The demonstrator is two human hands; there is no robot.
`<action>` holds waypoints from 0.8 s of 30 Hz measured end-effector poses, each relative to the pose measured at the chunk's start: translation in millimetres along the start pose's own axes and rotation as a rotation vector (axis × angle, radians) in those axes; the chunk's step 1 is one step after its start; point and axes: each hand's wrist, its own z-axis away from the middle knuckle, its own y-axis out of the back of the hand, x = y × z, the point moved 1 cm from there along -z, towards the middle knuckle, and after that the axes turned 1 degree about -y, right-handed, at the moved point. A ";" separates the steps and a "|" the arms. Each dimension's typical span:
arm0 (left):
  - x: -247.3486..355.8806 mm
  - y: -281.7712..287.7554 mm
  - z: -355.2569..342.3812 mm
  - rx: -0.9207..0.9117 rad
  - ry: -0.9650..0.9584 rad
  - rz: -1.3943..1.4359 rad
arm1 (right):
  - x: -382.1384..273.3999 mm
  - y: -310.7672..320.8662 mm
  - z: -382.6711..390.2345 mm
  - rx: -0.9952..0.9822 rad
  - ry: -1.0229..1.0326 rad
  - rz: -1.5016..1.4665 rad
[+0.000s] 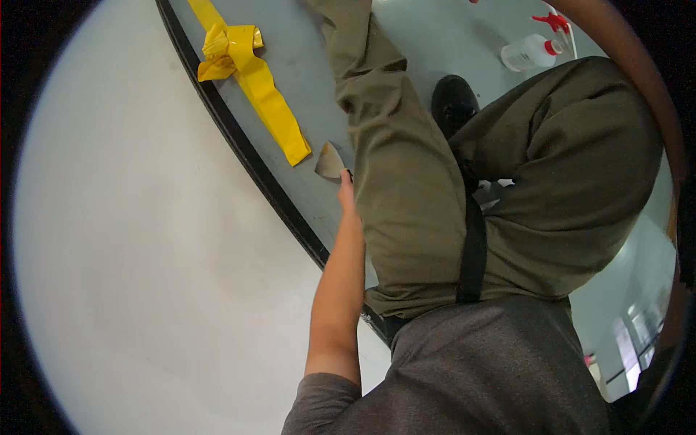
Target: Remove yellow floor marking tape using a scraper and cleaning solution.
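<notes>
My left hand (347, 193) reaches forward beside my left thigh, its fingers closed round a scraper. The flat, flared metal blade of the scraper (328, 161) points away from me, just above or on the grey floor; I cannot tell whether it touches. Hardly any of its handle shows, since my hand and trouser leg cover it. Just ahead of the blade lies the end of a yellow tape strip (279, 119), with a crumpled yellow bunch (221, 52) farther along. My right arm (638, 58) curves along the far right rim, and its hand is outside the picture.
A white wall (145, 217) with black skirting (250, 156) runs along my left. My bent legs (413, 196) cover much of the grey floor (297, 192), with a dark shoe (454, 104) between them. A clear spray bottle with a red trigger (525, 54) lies at the upper right.
</notes>
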 end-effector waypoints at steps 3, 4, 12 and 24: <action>51.3 -29.1 2.0 0.060 -0.081 0.183 | -1.0 -9.8 -0.6 -0.018 -0.037 0.001; 73.4 -20.9 -9.2 0.005 0.011 0.247 | -11.4 -5.7 0.0 0.001 -0.023 0.006; 25.7 -9.7 4.5 -0.033 0.013 0.085 | -8.3 -9.2 -4.5 0.013 -0.027 -0.018; 70.9 28.6 7.8 -0.038 0.034 -0.227 | -1.2 5.0 1.8 -0.002 -0.084 0.031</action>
